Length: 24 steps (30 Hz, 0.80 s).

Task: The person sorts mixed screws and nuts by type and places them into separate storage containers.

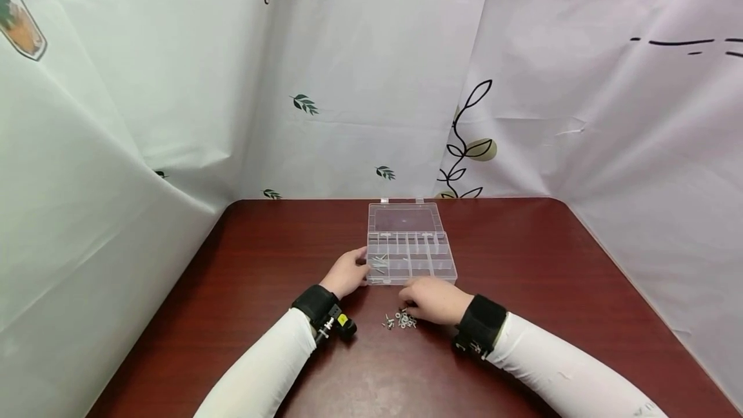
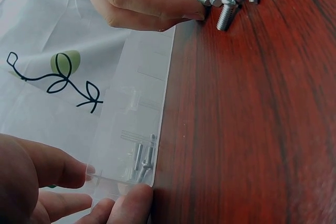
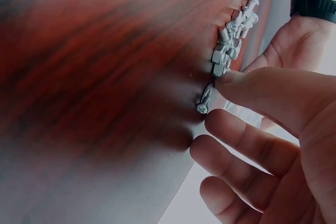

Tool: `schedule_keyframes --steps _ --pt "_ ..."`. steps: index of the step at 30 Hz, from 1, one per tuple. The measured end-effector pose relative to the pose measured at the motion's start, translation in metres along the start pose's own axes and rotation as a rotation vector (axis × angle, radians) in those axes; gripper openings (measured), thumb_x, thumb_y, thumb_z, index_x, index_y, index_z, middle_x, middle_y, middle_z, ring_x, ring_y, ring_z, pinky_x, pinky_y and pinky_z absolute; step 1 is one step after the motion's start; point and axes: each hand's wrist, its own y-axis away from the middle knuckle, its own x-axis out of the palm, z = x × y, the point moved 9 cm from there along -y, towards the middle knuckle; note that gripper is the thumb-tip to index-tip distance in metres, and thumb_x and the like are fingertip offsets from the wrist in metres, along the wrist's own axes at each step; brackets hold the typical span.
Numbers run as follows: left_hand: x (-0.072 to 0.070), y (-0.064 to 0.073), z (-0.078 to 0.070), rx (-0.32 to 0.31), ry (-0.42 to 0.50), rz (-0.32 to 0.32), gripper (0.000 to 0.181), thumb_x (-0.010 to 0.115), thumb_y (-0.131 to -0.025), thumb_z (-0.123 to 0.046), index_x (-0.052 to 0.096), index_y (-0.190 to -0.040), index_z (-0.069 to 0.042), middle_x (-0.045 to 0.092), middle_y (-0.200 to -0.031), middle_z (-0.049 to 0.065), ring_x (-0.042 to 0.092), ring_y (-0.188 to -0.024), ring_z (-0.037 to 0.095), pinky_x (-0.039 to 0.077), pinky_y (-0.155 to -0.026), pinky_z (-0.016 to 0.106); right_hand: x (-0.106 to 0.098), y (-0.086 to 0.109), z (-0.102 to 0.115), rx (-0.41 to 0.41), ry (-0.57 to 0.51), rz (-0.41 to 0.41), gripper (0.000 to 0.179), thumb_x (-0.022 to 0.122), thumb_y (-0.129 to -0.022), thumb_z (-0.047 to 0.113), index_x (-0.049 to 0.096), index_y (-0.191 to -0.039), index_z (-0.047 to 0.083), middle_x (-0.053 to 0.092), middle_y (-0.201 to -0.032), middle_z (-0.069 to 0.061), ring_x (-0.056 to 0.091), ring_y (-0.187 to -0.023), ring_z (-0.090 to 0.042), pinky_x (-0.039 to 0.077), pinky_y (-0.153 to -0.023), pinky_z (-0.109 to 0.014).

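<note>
The person's left hand (image 1: 346, 273) pinches the near-left corner of a clear compartment box (image 1: 443, 272), thumb and fingers curled on its wall. In front of the box, the right hand (image 1: 432, 298) is loosely spread, thumb and forefinger apart on either side of a small bolt (image 3: 203, 107); whether they touch it cannot be told. Just left of that hand, also in front of the box, lies a small heap of nuts and bolts (image 3: 231, 38). Slim metal pieces (image 1: 379, 263) lie within the box's left-hand compartments, and its lid (image 1: 403, 218) is tipped open at the back. The step in hand seems to be picking hardware from the heap; the next move would call for a fingertip pinch on one piece while the other hand steadies the box. The brown surface (image 1: 290, 231) extends around the box, and a printed white sheet (image 1: 360, 50) hangs behind it.
</note>
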Motion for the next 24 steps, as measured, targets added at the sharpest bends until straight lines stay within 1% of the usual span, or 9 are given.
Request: schedule_keyframes --steps 4,7,15,18,24 --pt "-0.001 0.001 -0.002 0.001 0.002 0.006 0.056 0.053 -0.097 -0.004 0.038 -0.15 0.002 0.056 -0.133 0.024 0.066 -0.094 0.024 0.061 -0.069 0.031 0.0 -0.001 -0.001 0.012 0.008 0.002 0.024 0.077 -0.078 0.01 0.055 -0.07 0.017 0.043 -0.071 0.01 0.042 -0.064 -0.006 0.04 -0.057 -0.022" --pt "-0.001 0.001 -0.002 0.0 0.001 0.002 0.056 0.054 -0.097 -0.004 0.038 -0.15 0.002 0.055 -0.134 0.024 0.066 -0.096 0.024 0.061 -0.07 0.031 0.002 -0.002 -0.002 0.02 0.006 0.008 0.025 0.077 -0.079 0.011 0.055 -0.07 0.017 0.044 -0.071 0.01 0.042 -0.064 -0.006 0.041 -0.058 -0.023" --pt "-0.002 0.002 -0.001 -0.003 0.004 -0.002 0.056 0.054 -0.096 -0.002 0.039 -0.149 0.003 0.056 -0.132 0.023 0.067 -0.091 0.023 0.061 -0.068 0.031 0.009 -0.005 -0.008 0.056 0.005 0.022 0.024 0.075 -0.081 0.013 0.054 -0.07 0.019 0.045 -0.071 0.011 0.042 -0.063 -0.005 0.041 -0.059 -0.022" --pt "-0.001 0.002 -0.001 -0.001 -0.001 -0.002 0.056 0.054 -0.096 -0.003 0.039 -0.149 0.003 0.057 -0.131 0.023 0.067 -0.093 0.023 0.061 -0.069 0.031 0.01 -0.004 -0.011 0.063 -0.034 0.023 0.022 0.074 -0.083 0.014 0.056 -0.071 0.019 0.047 -0.072 0.011 0.044 -0.065 -0.004 0.042 -0.061 -0.021" --pt "-0.001 0.0 0.001 0.001 0.0 0.002 0.056 0.054 -0.097 -0.003 0.038 -0.15 0.003 0.057 -0.131 0.023 0.067 -0.095 0.024 0.061 -0.07 0.031 0.008 -0.004 -0.022 0.136 -0.164 0.051 0.015 0.07 -0.089 0.017 0.063 -0.077 0.022 0.052 -0.078 0.014 0.048 -0.071 -0.002 0.045 -0.066 -0.02"
